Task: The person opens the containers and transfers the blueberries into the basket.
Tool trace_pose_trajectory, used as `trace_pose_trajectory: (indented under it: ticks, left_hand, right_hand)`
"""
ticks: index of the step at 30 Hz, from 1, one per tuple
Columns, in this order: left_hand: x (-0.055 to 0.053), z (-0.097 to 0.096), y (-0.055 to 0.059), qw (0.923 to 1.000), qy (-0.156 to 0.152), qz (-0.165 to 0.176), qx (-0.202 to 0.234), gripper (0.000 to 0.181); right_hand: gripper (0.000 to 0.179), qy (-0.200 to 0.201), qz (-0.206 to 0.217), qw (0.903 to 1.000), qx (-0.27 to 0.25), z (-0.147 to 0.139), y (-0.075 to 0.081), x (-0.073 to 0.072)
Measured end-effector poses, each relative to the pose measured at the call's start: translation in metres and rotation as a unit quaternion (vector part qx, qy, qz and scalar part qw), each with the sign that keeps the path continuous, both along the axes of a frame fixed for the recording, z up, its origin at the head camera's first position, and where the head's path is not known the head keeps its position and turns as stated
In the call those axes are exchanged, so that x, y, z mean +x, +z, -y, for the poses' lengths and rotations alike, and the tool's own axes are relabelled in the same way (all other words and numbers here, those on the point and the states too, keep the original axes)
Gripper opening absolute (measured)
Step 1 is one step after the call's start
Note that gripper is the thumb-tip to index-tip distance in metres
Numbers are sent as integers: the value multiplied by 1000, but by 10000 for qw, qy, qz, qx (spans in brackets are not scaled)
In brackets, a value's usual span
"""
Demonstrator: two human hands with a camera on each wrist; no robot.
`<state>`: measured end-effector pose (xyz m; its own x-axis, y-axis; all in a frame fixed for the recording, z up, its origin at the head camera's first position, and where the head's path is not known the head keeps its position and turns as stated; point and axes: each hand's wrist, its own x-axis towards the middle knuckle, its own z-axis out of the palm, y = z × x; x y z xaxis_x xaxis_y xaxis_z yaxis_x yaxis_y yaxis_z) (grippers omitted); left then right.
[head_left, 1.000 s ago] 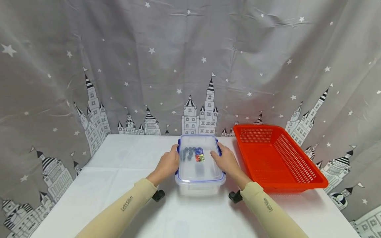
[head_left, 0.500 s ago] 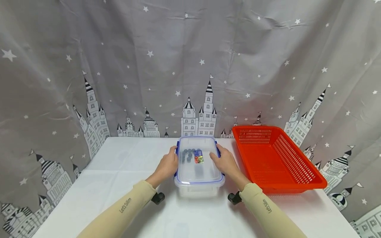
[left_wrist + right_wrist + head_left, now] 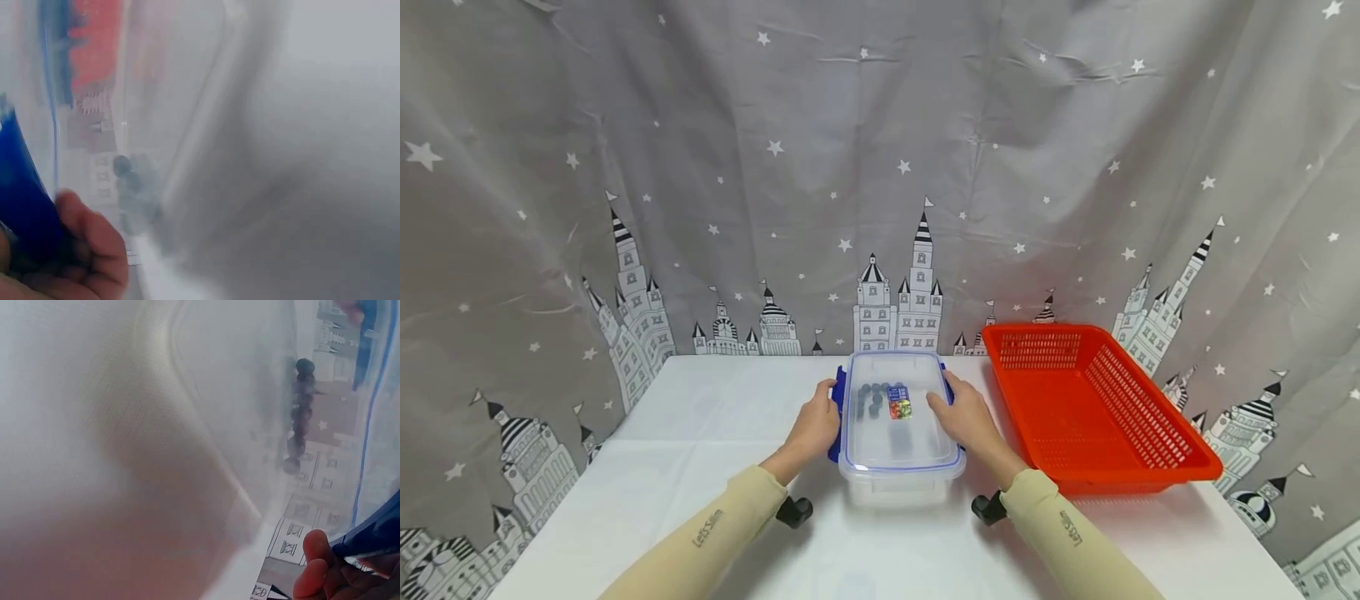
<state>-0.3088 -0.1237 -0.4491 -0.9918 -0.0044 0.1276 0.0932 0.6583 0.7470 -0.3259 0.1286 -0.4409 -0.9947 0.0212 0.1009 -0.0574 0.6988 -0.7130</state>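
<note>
A clear plastic food container (image 3: 895, 492) stands on the white table in the head view. Its see-through lid (image 3: 880, 442) has a blue seal line and a small fruit sticker (image 3: 899, 402). Several dark round balls (image 3: 301, 412) show through its wall. Along the left side, a blue latch (image 3: 22, 194) sticks outward, and my left hand (image 3: 814, 423) pinches it, fingers curled at its edge. My right hand (image 3: 966, 418) grips the right side, thumb over the lid. Its fingertips (image 3: 316, 547) curl at the lower edge of the right blue latch (image 3: 375, 528).
A red plastic basket (image 3: 1097, 479) with slotted walls stands right of the container, close to my right forearm. Behind the white table (image 3: 730, 387) hangs a grey curtain (image 3: 820, 167) with stars and castles.
The left latch has swung outward from the container's side, and my left hand has moved left with it. My right hand keeps its place on the right side. The head view has tilted up slightly.
</note>
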Motion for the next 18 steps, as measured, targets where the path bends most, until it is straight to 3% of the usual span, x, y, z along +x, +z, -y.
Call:
trace_pose_trajectory:
  ticks: [5, 10, 13, 18]
  left_hand:
    - [0, 7, -6, 9993, 136, 155, 314, 49]
    - [-1, 9, -1, 9993, 127, 356, 61, 51]
    - [-2, 7, 1, 9992, 213, 250, -216, 52]
    - [-1, -4, 8, 9985, 379, -215, -328, 49]
  right_hand:
    - [70, 43, -24, 10000, 71, 1, 1, 0]
    - [71, -14, -7, 10000, 64, 0, 1, -1]
    - [71, -26, 44, 10000, 65, -1, 0, -2]
    - [71, 37, 44, 10000, 30, -2, -3, -3]
